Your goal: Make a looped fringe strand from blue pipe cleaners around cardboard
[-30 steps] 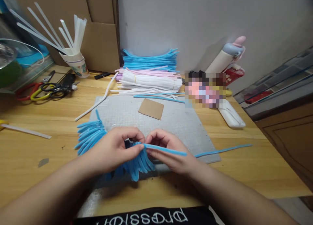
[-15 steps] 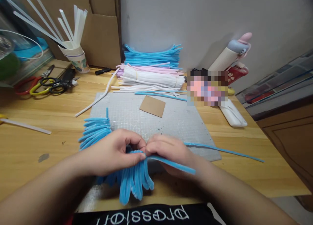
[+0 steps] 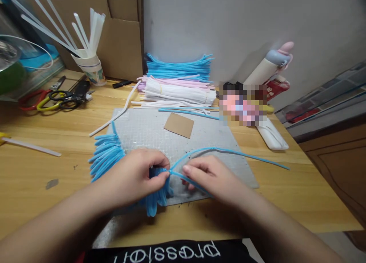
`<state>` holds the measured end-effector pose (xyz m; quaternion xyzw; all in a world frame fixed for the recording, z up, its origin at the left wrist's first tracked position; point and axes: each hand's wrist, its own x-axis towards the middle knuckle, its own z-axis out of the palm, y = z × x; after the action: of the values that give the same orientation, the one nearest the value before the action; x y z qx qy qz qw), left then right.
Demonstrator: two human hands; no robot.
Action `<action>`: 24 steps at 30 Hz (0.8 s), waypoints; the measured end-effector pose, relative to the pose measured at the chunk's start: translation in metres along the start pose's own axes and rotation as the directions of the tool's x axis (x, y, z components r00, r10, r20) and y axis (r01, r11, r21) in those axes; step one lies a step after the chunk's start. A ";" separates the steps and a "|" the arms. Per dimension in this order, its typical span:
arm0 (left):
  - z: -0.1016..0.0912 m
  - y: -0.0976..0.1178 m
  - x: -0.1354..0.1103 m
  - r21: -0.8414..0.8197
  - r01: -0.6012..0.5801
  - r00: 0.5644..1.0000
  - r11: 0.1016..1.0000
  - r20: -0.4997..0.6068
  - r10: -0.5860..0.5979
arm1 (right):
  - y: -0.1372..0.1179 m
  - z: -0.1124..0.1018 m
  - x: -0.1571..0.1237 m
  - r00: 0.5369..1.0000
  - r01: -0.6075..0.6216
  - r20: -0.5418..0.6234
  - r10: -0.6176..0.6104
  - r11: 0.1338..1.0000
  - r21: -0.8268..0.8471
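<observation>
A row of looped blue pipe cleaners curves from the mat's left side under my left arm. My left hand pinches its right end between thumb and index finger, with several loops hanging below. From that pinch two strands spread to the right. The upper blue pipe cleaner arches over the mat and beyond its edge. My right hand has its thumb and fingers closed on the lower blue strand, whose tail passes under the palm.
A cutting mat lies on the wooden table, bearing a cardboard square. Bundles of blue and white pipe cleaners lie behind. Scissors and a cup of white sticks are at left, a bottle at right.
My right hand has moved right, away from the left fingertips, bringing the lower strand with it. The upper strand now arches up into view. The looped row has shifted slightly left.
</observation>
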<state>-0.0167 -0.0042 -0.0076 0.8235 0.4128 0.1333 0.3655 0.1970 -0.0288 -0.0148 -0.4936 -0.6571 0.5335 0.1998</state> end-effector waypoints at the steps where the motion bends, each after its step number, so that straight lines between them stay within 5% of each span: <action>1: 0.000 0.000 0.000 0.006 -0.008 1.000 1.000 -0.005 0.008 | 0.000 0.005 0.002 1.000 -0.027 0.008 0.026 0.998 0.063; 5: 0.002 0.001 -0.001 -0.017 -0.011 1.000 1.000 -0.015 0.011 | 0.000 0.022 0.009 0.998 -0.050 -0.018 0.060 0.938 0.344; 15: -0.003 0.008 -0.004 -0.041 0.007 0.999 0.999 -0.052 -0.009 | -0.008 0.021 0.015 0.973 -0.229 0.178 0.149 0.747 0.624; 24: -0.003 0.012 -0.005 -0.082 0.222 0.975 0.972 0.033 -0.220 | -0.014 0.018 0.010 0.995 -0.098 0.073 0.073 0.891 0.444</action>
<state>-0.0151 -0.0113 0.0036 0.7576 0.4915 0.0996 0.4179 0.1723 -0.0279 -0.0108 -0.4484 -0.4999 0.6915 0.2661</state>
